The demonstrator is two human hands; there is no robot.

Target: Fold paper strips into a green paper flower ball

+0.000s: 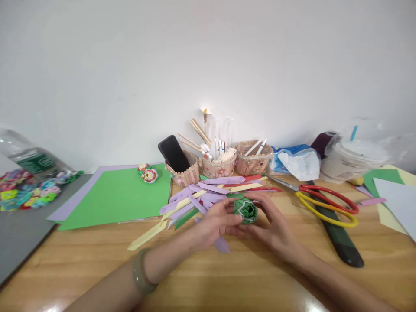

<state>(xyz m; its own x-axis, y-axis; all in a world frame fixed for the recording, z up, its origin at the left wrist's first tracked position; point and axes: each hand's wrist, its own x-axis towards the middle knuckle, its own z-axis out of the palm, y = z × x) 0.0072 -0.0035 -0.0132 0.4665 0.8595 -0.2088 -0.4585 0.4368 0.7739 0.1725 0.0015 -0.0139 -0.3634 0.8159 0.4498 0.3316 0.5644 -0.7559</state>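
Observation:
A green folded paper rose [246, 211] with white edge lines is held up between both my hands over the table. My left hand [221, 221] grips it from the left, thumb on its lower side. Around its right side curl the fingers of my right hand [272, 225], thumb below and index finger along the top. Just behind the hands lies a loose pile of folded paper strips [191, 199] in purple, yellow, green and red. One purple strip [221, 245] pokes out under my left hand.
Scissors [325, 199] with red and yellow handles rest across a dark knife-like tool [341, 242] at right. Green paper [120, 199] lies left, bearing small paper flowers [149, 175]. Behind stand small baskets [218, 168], a phone [173, 154], a tissue pack [295, 158] and a lidded cup [351, 160].

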